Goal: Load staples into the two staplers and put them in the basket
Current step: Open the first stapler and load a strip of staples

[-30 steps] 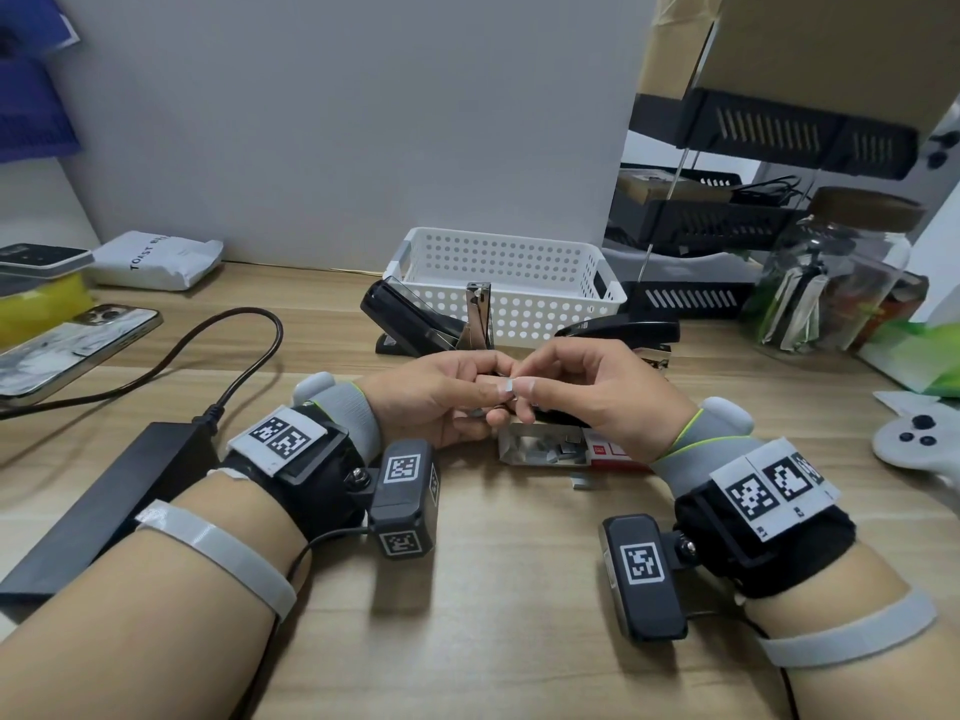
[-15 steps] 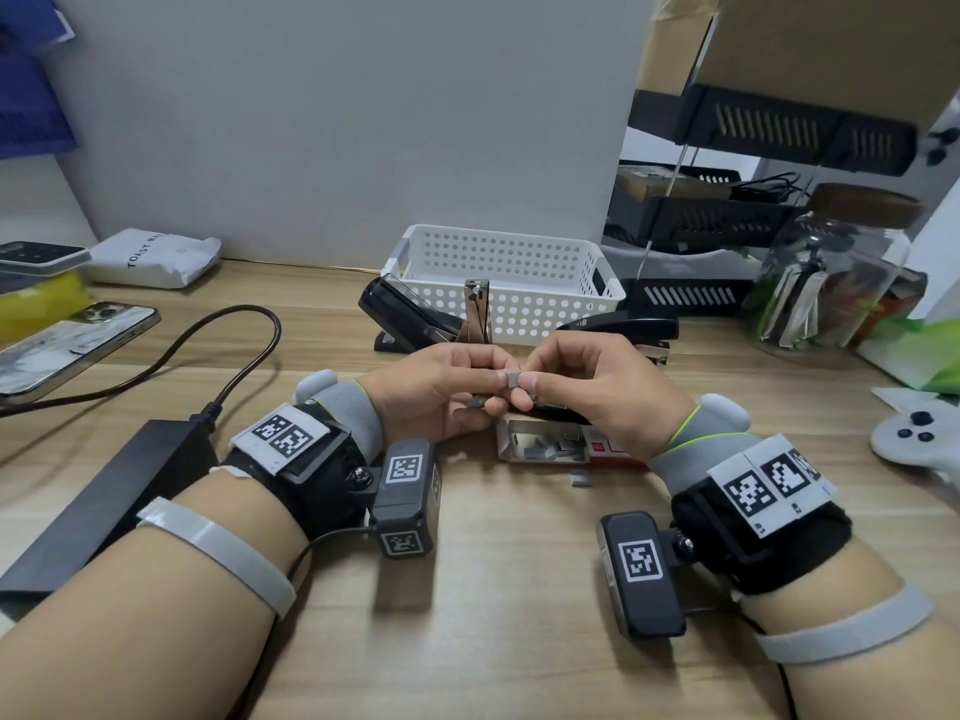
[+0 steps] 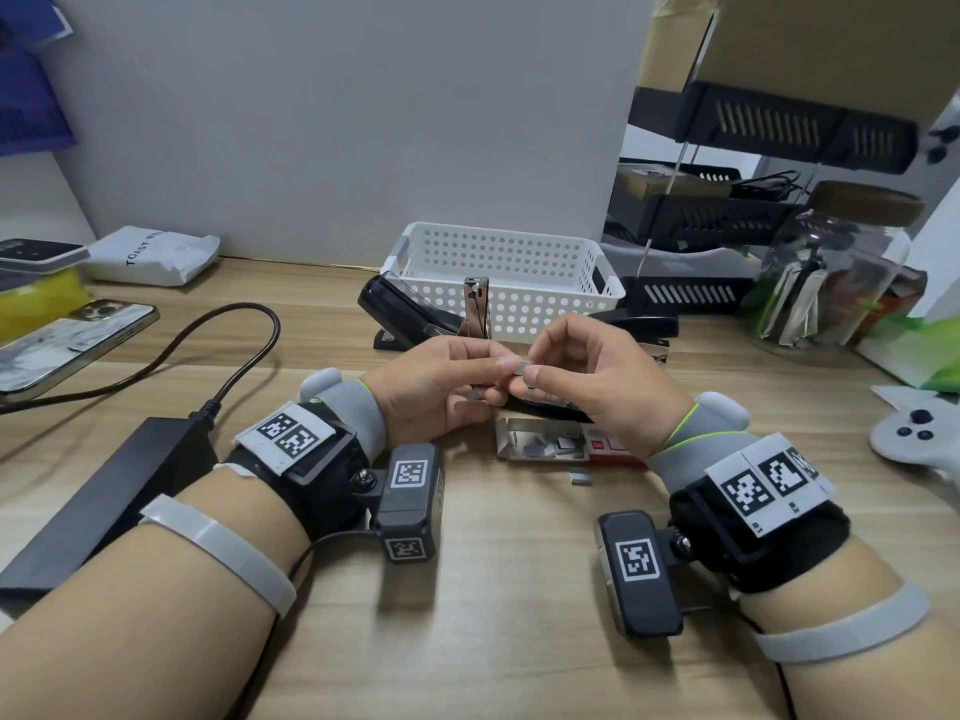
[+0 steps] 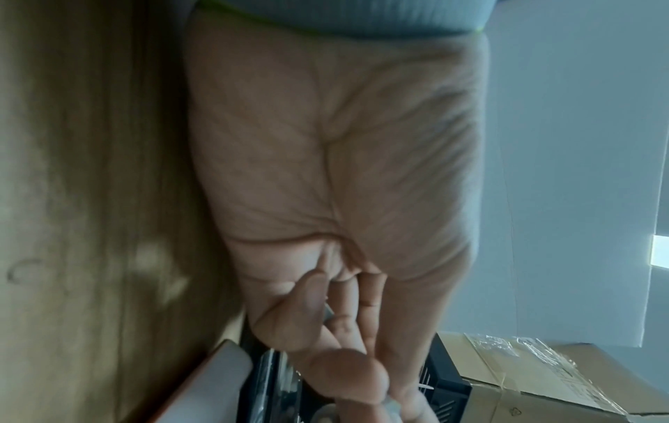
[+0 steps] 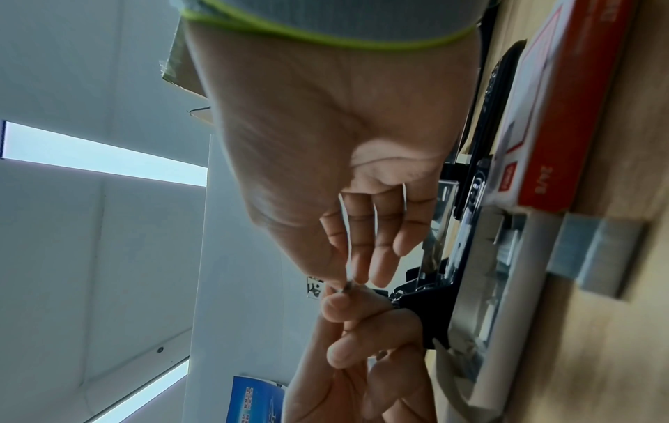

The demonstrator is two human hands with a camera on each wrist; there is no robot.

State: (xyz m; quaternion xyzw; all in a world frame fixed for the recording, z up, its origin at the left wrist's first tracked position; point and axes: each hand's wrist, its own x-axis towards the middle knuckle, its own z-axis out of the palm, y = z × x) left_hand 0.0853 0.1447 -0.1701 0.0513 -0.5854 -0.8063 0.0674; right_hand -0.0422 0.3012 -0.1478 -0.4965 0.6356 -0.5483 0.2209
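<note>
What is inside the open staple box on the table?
The staple box holds a few short loose strips of staples. Its red end is covered by the right hand.

The staple piece (image 3: 521, 368) pinched between both hands is too small to count its staples. The right hand (image 3: 597, 376) hides most of the near stapler (image 3: 550, 403) and part of the staple box (image 3: 550, 443). The far stapler (image 3: 410, 315) covers part of the basket (image 3: 506, 252) wall. The left wrist view is blurred (only the palm (image 4: 336, 177) is clear).
</note>
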